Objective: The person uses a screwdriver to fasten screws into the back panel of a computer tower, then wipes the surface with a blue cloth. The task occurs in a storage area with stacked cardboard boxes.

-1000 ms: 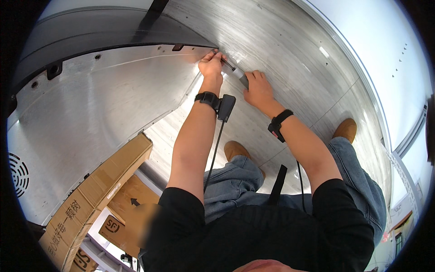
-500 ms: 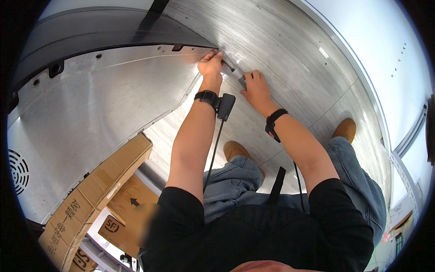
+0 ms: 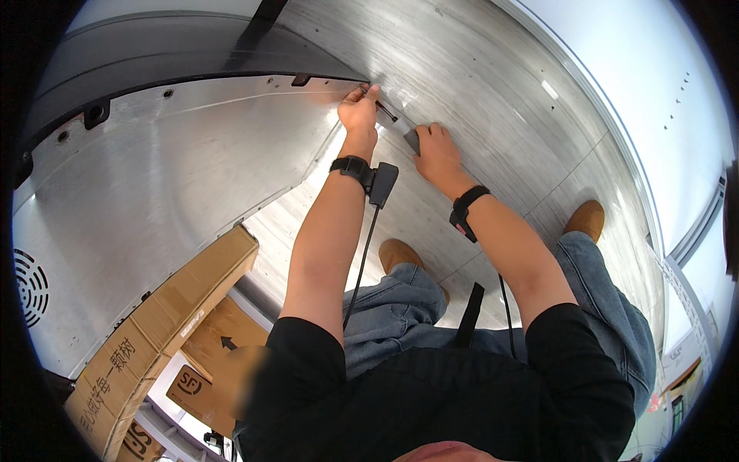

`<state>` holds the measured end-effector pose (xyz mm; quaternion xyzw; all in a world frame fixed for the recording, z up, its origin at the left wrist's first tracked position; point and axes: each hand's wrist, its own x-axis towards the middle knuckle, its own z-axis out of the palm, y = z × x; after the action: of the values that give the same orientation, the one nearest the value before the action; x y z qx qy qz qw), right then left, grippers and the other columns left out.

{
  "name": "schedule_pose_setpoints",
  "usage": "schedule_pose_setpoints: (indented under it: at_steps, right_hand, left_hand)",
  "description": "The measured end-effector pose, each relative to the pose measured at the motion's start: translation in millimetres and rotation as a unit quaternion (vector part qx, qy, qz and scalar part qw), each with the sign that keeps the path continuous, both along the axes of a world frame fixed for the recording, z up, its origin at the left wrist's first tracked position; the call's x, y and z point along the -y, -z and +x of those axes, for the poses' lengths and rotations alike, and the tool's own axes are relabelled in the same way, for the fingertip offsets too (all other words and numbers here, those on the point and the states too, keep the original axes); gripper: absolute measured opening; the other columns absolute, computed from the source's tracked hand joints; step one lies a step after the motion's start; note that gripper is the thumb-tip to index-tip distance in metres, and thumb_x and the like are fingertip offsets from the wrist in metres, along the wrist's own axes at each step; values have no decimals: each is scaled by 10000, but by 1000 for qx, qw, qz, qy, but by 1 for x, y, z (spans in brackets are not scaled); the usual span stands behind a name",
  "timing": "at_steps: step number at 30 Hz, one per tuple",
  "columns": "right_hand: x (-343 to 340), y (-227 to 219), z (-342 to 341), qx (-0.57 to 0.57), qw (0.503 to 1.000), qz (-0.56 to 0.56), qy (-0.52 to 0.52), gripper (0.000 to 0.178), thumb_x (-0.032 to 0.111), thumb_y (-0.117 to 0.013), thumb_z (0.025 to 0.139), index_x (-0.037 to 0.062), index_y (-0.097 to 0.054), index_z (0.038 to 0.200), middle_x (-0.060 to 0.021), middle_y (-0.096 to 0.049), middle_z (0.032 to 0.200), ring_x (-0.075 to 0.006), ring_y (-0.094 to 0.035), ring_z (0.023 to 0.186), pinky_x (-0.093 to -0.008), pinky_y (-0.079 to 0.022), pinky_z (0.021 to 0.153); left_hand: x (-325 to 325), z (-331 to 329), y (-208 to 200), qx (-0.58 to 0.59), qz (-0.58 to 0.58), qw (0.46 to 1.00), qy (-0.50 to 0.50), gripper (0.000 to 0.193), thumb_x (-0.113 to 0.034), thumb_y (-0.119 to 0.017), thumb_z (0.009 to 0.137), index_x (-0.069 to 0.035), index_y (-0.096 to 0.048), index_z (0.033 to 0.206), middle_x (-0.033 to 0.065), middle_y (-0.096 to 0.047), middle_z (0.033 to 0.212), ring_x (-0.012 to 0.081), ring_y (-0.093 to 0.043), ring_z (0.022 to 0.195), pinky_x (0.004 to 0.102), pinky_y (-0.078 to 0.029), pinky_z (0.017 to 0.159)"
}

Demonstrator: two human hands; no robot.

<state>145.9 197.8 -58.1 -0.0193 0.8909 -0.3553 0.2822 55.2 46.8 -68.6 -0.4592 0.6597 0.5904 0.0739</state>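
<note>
I cannot see clearly what the small tool [image 3: 394,123] is: most of it is hidden under the two hands, and only a thin dark shaft and a grey block show between them, in the upper middle of the frame. My left hand [image 3: 359,110] is closed, its fingertips pinched on the upper end of the shaft, right at the corner where the edge of the big metal panel [image 3: 177,192] meets the grey floor [image 3: 493,108]. My right hand [image 3: 436,155] lies just beside it, lower right, fingers curled over the grey block (how tight, I cannot tell). The tool's long axis runs from upper left to lower right, with the thin end pointing to the panel corner. Each wrist wears a black strap; the left one carries a little black box with a cable. Cardboard boxes [image 3: 154,339] are at the lower left, partly cut off by the frame's dark rim.
</note>
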Motion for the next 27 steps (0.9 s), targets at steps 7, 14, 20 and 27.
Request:
schedule_pose_setpoints:
  at_steps: [7,14,20,27]
  right_hand:
    - [-5,-1,4,7,1000,-25,10,527,113,-731,715,73,-509,1192,-117,-478,1150,-317,-473,1121,-408,-464,897]
    - [-10,-1,9,4,1000,-3,9,510,76,-700,723,57,-507,1194,-115,-483,1161,-304,-473,1126,-407,-459,913]
    - [-10,1,7,-1,1000,-9,27,441,55,-694,737,57,-526,1145,-130,-481,1112,-322,-479,1093,-414,-464,901]
    - [-13,-6,6,12,999,-18,33,461,116,-704,739,47,-528,1159,-138,-470,1127,-330,-468,1102,-410,-448,910]
  left_hand:
    - [1,-5,-1,29,10,999,-33,119,3,-651,839,-1,-619,954,76,-649,865,173,-620,724,293,-507,621]
    - [4,-4,-3,9,72,997,-40,72,17,-563,890,8,-602,950,90,-642,855,177,-621,712,296,-516,628]
    - [0,-2,-5,24,13,1000,5,109,0,-634,854,-19,-605,958,64,-642,885,156,-605,716,289,-514,641]
    - [-1,-4,-6,7,29,999,-40,98,28,-640,827,-12,-617,914,69,-641,829,155,-598,660,281,-492,580]
